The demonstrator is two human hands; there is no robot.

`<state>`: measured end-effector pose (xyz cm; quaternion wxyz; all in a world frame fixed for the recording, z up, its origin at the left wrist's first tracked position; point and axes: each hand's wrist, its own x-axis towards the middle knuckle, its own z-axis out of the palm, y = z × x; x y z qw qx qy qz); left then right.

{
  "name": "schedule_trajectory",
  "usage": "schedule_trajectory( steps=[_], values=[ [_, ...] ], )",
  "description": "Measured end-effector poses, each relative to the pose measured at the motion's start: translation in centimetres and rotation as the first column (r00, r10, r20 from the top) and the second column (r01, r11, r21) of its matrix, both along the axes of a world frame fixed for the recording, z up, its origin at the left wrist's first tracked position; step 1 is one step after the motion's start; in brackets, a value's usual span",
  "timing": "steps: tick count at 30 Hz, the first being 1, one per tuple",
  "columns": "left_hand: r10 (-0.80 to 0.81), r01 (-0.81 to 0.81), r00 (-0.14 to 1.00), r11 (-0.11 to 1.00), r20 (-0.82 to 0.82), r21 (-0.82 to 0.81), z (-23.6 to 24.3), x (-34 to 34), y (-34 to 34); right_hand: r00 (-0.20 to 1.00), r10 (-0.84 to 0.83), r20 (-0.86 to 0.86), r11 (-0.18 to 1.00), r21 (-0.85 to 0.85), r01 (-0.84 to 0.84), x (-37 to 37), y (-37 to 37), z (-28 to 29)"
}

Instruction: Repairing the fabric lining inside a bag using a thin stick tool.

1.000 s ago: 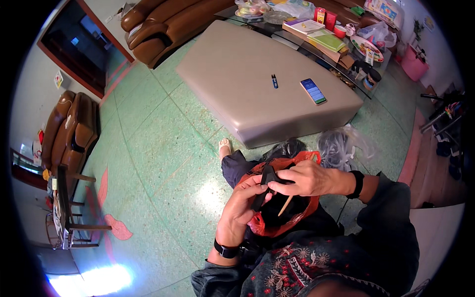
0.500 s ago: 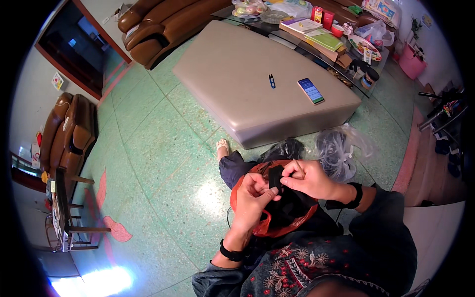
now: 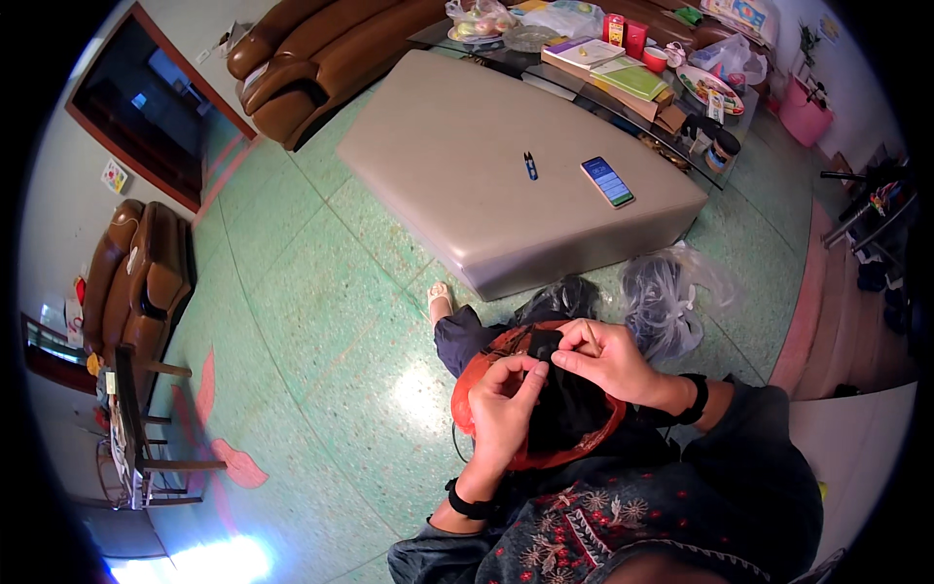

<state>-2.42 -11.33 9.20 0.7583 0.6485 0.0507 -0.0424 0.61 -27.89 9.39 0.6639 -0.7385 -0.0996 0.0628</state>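
On my lap rests a red-orange plastic bag (image 3: 470, 401), its mouth spread around black pieces (image 3: 569, 419) that look like cloth. A flat black strip (image 3: 545, 343) stands up between my hands. My right hand (image 3: 613, 365) pinches the strip's edge between thumb and fingers. My left hand (image 3: 504, 399) is closed too, thumb and forefinger tips pressed together close beside the strip; whatever they hold is too small to make out.
Ahead stands a beige padded ottoman (image 3: 467, 146) bearing small thread snips (image 3: 530, 165) and a phone (image 3: 608, 182). Clear plastic bags (image 3: 666, 307) lie on the floor at its near edge. Behind it is a cluttered glass table (image 3: 530, 66). A wooden chair (image 3: 146, 423) is far left.
My left hand's fingers have moved off the black strip into a fingertip pinch beside it. My right hand remains at the strip, nearly unmoved. The view has shifted slightly.
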Motion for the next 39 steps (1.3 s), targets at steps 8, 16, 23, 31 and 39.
schedule_trajectory(
  steps=[8,16,23,31,39],
  values=[
    [0.062,-0.084,0.983,0.988,0.172,0.126,-0.5,-0.1,0.0,0.999,-0.017,-0.037,0.999,-0.033,0.015,0.0,0.0,0.2],
    [0.066,-0.068,0.995,0.997,0.076,0.034,-0.2,-0.1,-0.2,0.997,-0.016,-0.081,0.999,-0.042,0.012,0.2,0.3,0.4],
    [0.081,-0.082,0.993,0.997,0.081,0.011,-0.9,-0.3,-0.2,0.999,0.008,-0.044,0.995,-0.104,-0.013,0.6,0.3,0.8],
    [0.123,-0.122,0.988,0.992,0.096,-0.017,-2.7,0.0,-0.3,0.988,0.07,-0.139,0.975,-0.202,-0.098,1.3,0.4,1.3],
    [-0.1,0.048,0.991,0.892,-0.093,-0.449,-0.8,0.9,0.0,0.929,0.338,-0.148,0.939,0.121,-0.322,3.0,0.1,1.6]
  ],
)
